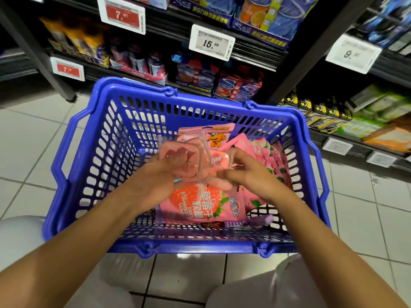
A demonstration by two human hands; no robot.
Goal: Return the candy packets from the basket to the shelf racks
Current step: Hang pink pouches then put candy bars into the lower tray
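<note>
Clear plastic candy packs (189, 156), pink inside, sit over the middle of the basket, held up between both hands. They look like rigid blister or clamshell type, more than one stacked or overlapping; exact count unclear. Judgement: light, stiff shell, smooth and a bit slippery, may crackle or dent if squeezed hard. Best held by the flat faces or the edge rim, thumb on top and fingers beneath.

Left hand (159, 176) is curled around the near-left side of the clear packs, gripping them. Right hand (242, 172) has fingers bent in toward the packs' right edge, pinching at a clear pack (224, 161) there; contact looks likely but motion blur makes it hard to confirm fully.

Below the hands lies a flat pink strawberry gummy pouch (200, 205), soft film, floppy, light; take it by a top corner or seal. Beyond the right hand are more pink pouches (271, 161), leaning on each other. Beyond both hands is a packet with a cartoon figure (216, 135). Small purple wrapped items (249, 222) lie near the basket's close wall.

Blue plastic basket (93, 152) rests on the tiled floor (29, 138) between the person's knees. Shelf racks (255, 44) with boxed candy and price tags (210, 43) stand beyond the basket, well above the hands. Nothing returned yet from this grip.
</note>
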